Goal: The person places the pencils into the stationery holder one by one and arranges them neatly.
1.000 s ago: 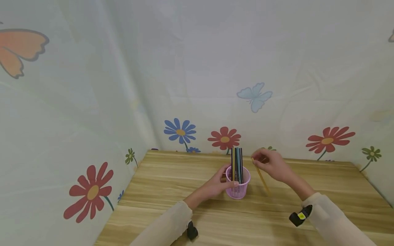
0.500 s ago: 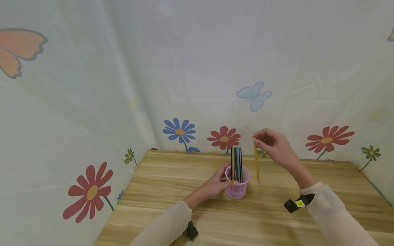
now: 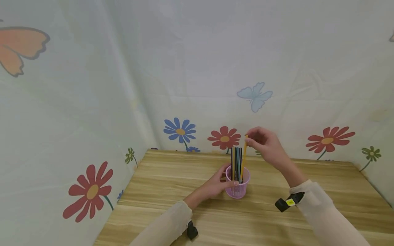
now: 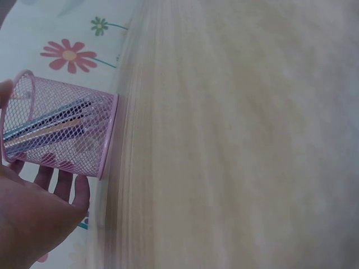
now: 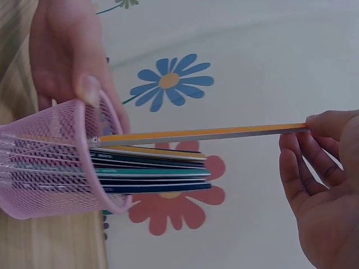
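Observation:
A pink mesh pencil cup (image 3: 237,192) stands on the wooden table, with several dark, teal and yellow pencils (image 5: 151,171) upright in it. My left hand (image 3: 212,186) grips the cup from its left side, thumb at the rim and fingers around the mesh, as the left wrist view also shows. Above the cup's right part, my right hand (image 3: 266,145) pinches a yellow pencil (image 5: 207,133) by its upper end between thumb and fingers. The pencil's lower end is just inside the cup's rim, beside the other pencils.
The wood-grain table (image 3: 172,171) reaches back to a pale curtain (image 3: 197,68) printed with flowers and butterflies. Another stretch of curtain runs along the left side. A black camera strap (image 3: 289,201) is on the right wrist, over a light sleeve.
My right hand has lifted the yellow pencil, turned it upright and brought it left, so its lower end is now within the cup's rim. The left hand and cup have stayed put.

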Demonstrator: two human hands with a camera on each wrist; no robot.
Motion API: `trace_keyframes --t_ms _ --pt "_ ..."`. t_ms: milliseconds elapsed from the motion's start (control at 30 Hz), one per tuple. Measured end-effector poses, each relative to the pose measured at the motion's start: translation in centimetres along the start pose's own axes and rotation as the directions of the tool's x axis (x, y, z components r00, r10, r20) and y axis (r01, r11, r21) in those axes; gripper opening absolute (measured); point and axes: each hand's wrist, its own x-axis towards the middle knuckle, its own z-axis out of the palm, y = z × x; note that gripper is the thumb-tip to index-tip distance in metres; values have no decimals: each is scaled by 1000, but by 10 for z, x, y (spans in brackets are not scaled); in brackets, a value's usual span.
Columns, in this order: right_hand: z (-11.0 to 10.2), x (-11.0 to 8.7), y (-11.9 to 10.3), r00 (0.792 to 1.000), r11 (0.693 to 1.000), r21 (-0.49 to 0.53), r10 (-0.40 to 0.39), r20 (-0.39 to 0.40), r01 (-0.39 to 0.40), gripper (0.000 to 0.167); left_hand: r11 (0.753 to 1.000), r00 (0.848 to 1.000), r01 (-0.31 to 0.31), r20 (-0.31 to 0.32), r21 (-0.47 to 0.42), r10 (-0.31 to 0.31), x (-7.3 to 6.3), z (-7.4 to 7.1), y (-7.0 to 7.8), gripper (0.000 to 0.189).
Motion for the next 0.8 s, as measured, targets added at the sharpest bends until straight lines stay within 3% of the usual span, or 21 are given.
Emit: trace_keyframes --t_ms 167,433,800 --pt "11 -2 12 999 1000 16 27 18 -27 14 1000 1000 -5 2 -5 5 0 0 1 75" --pt "23 -10 33 989 991 2 134 59 -135 19 1000 1000 -13 10 -7 13 0 -1 1 76" --pt "34 -16 49 979 983 -8 184 83 -184 21 1000 1000 -12 7 -12 12 -2 0 2 75"
